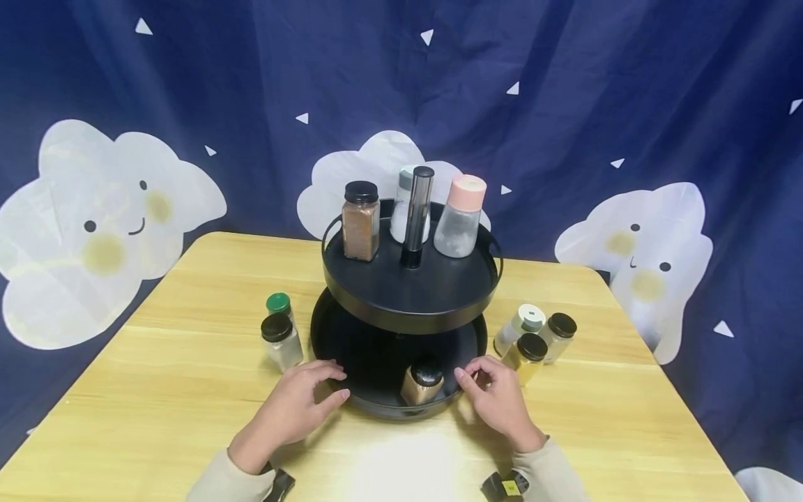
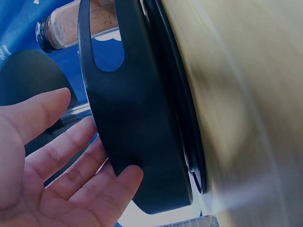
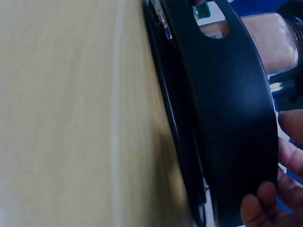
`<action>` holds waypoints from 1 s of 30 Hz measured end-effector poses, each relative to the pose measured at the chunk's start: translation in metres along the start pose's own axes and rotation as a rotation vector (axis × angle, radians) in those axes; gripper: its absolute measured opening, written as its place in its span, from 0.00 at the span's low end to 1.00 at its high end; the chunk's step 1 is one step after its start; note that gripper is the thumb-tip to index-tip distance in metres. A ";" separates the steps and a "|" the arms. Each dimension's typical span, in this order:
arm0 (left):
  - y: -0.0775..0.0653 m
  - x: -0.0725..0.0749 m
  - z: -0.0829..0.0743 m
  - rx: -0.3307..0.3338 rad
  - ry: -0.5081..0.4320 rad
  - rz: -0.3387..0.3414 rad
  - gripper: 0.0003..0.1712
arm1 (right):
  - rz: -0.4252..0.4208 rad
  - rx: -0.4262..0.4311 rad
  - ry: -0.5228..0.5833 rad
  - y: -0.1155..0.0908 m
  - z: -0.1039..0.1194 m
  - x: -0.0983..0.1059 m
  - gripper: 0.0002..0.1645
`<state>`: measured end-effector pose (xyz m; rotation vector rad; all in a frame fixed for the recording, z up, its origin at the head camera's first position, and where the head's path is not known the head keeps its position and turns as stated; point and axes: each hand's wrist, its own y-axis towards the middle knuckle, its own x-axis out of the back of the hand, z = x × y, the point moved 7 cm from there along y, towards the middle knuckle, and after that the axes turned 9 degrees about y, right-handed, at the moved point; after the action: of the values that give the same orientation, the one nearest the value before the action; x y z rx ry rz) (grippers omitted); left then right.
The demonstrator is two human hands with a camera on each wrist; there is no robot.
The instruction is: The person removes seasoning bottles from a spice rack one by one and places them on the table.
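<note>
A black two-tier turntable tray stands on the table; its lower tray (image 1: 370,352) lies between the two hands. My left hand (image 1: 297,401) is at the left front rim, thumb and fingers spread apart. In the left wrist view its fingertips (image 2: 129,176) touch the tray's outer wall. My right hand (image 1: 498,397) is at the right front rim, fingers bent loosely; in the right wrist view its fingertips (image 3: 266,194) rest against the wall. A black-capped jar of brown spice (image 1: 422,383) sits in the lower tray near the front.
The upper tray (image 1: 420,293) carries a brown spice jar (image 1: 361,226), a pink-capped shaker (image 1: 460,219) and a white-filled bottle (image 1: 401,216) around a metal post (image 1: 419,213). Left stand a green-capped jar (image 1: 279,304) and a black-capped jar (image 1: 284,345); several jars (image 1: 523,355) stand right.
</note>
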<state>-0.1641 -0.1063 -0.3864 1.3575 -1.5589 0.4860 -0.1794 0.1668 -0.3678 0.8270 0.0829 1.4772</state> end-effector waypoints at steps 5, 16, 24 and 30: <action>-0.001 0.002 0.000 -0.018 -0.001 -0.032 0.04 | -0.008 -0.005 -0.012 0.004 0.003 0.000 0.12; 0.000 0.000 0.001 -0.029 -0.015 -0.033 0.03 | 0.088 0.127 0.064 0.004 0.010 -0.012 0.14; -0.001 -0.002 0.003 -0.016 -0.016 -0.023 0.05 | 0.259 0.036 -0.017 -0.001 0.017 -0.035 0.43; -0.001 -0.002 0.002 -0.027 -0.025 -0.017 0.05 | 0.252 -0.031 -0.113 -0.002 0.011 -0.045 0.48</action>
<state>-0.1643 -0.1072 -0.3890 1.3602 -1.5675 0.4378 -0.1777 0.1224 -0.3800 0.9189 -0.1326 1.6592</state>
